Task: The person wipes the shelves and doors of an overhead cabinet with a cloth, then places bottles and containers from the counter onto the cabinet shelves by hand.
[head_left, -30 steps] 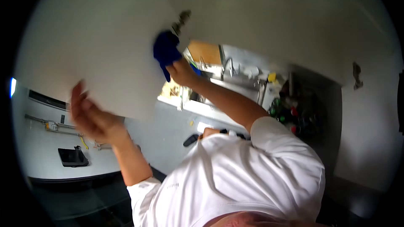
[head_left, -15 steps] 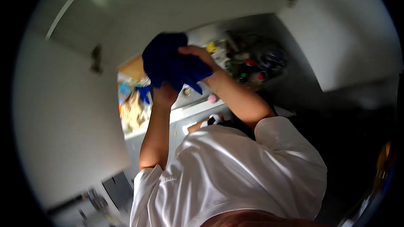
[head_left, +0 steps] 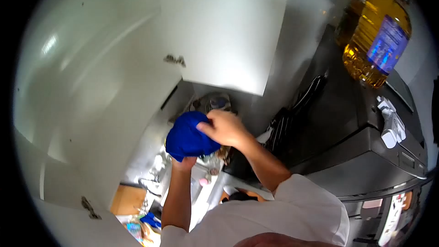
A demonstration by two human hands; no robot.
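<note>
Stage, judged: mid-handling; blue cloth is bunched up and held, not set down, cabinet door not closed. Cloth lies over left hand, hiding its fingers; grip there cannot be told. Right hand grips the cloth's right side, thumb in front

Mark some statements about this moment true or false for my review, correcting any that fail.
1. The right hand touches the blue cloth. True.
2. The left hand hangs well away from the cloth. False: the left hand is at the cloth's lower edge, partly hidden by it.
3. The bottle of golden liquid is in the sink. False: the bottle is on the dark appliance.
4. A white cabinet door is open. True.
</note>
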